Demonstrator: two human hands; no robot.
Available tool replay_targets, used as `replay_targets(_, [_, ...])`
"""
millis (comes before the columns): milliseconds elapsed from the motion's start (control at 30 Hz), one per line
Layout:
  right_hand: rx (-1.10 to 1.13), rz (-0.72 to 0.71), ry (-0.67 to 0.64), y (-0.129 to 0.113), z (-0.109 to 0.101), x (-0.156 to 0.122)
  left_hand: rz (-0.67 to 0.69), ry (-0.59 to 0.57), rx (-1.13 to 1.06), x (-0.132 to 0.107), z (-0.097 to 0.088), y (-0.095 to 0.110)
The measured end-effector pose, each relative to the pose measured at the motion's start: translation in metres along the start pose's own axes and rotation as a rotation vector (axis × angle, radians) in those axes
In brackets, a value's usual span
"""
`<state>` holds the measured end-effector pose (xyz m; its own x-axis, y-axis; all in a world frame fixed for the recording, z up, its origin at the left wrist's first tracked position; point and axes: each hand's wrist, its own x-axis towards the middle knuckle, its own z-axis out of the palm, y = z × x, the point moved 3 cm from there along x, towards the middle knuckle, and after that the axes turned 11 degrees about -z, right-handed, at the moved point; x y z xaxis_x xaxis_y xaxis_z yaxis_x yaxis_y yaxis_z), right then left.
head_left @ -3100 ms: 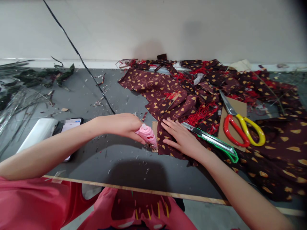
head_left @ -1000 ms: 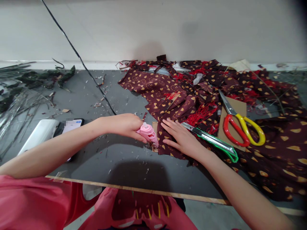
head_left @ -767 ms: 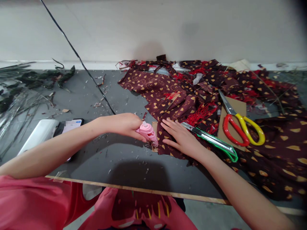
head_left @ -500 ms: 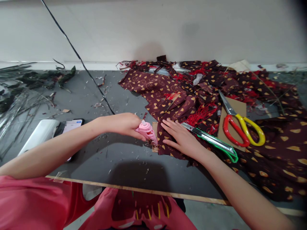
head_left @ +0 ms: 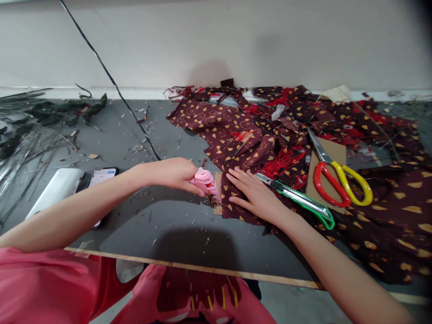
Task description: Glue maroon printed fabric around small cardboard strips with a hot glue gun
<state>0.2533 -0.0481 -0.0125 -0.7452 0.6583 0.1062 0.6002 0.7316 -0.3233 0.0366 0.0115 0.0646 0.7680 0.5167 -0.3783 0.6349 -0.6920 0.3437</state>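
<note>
My left hand (head_left: 177,174) is closed around a pink glue gun (head_left: 204,181), its nozzle angled down toward a narrow cardboard strip (head_left: 218,209). Part of that strip lies under the edge of a maroon cloth (head_left: 232,211) patterned with yellow leaf-like shapes. Flat on the cloth, fingers spread, rests my right hand (head_left: 254,194). Just beyond it lies a green box cutter (head_left: 300,198), its blade end near my fingers. The glue gun's trigger is hidden by my left hand.
Scissors (head_left: 344,184) with red and yellow handles lie on a cardboard piece (head_left: 332,148). Cloth scraps and red threads (head_left: 286,159) spread along the wall. A black cord (head_left: 114,83) runs down to my left hand. A phone (head_left: 103,175) and white device (head_left: 56,189) lie left.
The glue gun and my left hand have shifted very slightly to the left. My right hand stays in place on the cloth.
</note>
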Motion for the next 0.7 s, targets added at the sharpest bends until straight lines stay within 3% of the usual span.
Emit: replay_targets(700, [-0.009,0.0,-0.009,-0.0013,-0.001,0.001,-0.001,0.003,-0.043,-0.0003,-0.0027,0.0017])
